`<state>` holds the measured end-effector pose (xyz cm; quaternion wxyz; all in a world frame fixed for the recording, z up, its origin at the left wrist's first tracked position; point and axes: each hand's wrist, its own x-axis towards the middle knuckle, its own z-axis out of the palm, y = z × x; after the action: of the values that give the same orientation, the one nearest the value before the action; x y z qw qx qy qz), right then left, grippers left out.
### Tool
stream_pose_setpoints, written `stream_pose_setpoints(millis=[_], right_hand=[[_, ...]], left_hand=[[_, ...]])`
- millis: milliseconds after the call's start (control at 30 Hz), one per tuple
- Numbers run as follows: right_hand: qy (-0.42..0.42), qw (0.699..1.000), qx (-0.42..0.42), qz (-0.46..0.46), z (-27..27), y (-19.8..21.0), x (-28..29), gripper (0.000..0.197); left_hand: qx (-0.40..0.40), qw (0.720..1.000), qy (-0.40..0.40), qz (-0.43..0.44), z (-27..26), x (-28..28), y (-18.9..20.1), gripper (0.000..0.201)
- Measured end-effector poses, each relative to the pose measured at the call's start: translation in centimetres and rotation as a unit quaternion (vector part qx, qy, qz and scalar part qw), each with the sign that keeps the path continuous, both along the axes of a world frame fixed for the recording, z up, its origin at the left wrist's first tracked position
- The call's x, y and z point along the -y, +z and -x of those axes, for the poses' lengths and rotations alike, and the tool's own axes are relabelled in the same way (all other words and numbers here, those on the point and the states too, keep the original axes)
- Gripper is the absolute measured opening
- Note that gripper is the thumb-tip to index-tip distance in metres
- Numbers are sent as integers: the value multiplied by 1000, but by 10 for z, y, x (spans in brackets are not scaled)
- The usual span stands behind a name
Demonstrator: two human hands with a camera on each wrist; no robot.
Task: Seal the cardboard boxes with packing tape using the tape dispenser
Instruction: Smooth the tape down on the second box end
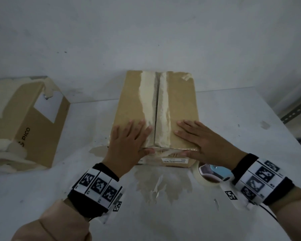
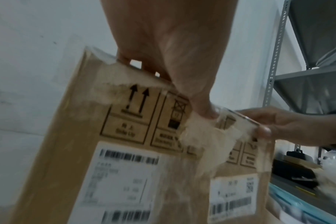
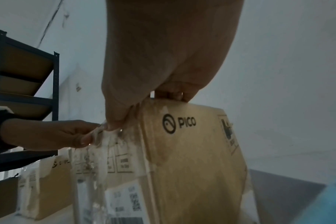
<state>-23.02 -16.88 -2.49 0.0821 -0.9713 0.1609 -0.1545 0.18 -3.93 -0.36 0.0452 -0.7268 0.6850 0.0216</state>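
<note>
Head view: cardboard box (image 1: 156, 117) sits centre on the white table (image 1: 233, 129), top flaps shut, torn pale tape residue along the centre seam. Left hand (image 1: 129, 145) lies flat on the left flap, fingers straight and spread; right hand (image 1: 203, 141) lies flat on the right flap, same pose. Both thumbs reach over the near top edge onto a clear strip of packing tape (image 1: 165, 151) folded down the front face. Tape roll (image 1: 210, 174) rests on the table just beside the box's near right corner, partly under the right wrist. Second PICO box (image 1: 26, 122) stands well apart at left, with a white label and peeled patches.

Left wrist view: left thumb (image 2: 203, 106) presses the tape onto the box front (image 2: 77, 136) near the arrow symbols; barcode labels below; right hand (image 2: 290, 125) at the same edge; grey metal shelving (image 2: 278, 60) behind.

Right wrist view: right thumb (image 3: 115, 119) presses glossy tape on the box corner beside the PICO logo (image 3: 179, 123); left hand (image 3: 48, 133) alongside; dark shelving (image 3: 27, 75) at left.
</note>
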Motion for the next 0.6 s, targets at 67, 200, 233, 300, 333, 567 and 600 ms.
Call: stream_pose_setpoints(millis=[67, 200, 233, 300, 333, 567, 600], right_hand=[[-11, 999, 30, 8, 14, -2, 3, 63], [-14, 996, 85, -3, 30, -5, -1, 53], [-8, 996, 89, -4, 33, -4, -1, 51], [11, 996, 86, -2, 39, 1, 2, 46], [23, 997, 80, 1, 42, 2, 5, 45], [77, 990, 102, 64, 33, 8, 22, 43], [83, 988, 99, 80, 32, 9, 23, 46]], left_hand=[[-18, 1000, -6, -19, 3, 3, 10, 87], [-28, 998, -37, -42, 22, 10, 21, 101], [-6, 997, -59, -39, 29, 13, 22, 96], [3, 998, -57, -38, 35, 18, 15, 83], [-1, 998, -58, -30, 36, 20, 10, 77], [-18, 998, -56, 2, 38, 23, -3, 64], [-17, 998, -56, 3, 37, 23, -4, 64]])
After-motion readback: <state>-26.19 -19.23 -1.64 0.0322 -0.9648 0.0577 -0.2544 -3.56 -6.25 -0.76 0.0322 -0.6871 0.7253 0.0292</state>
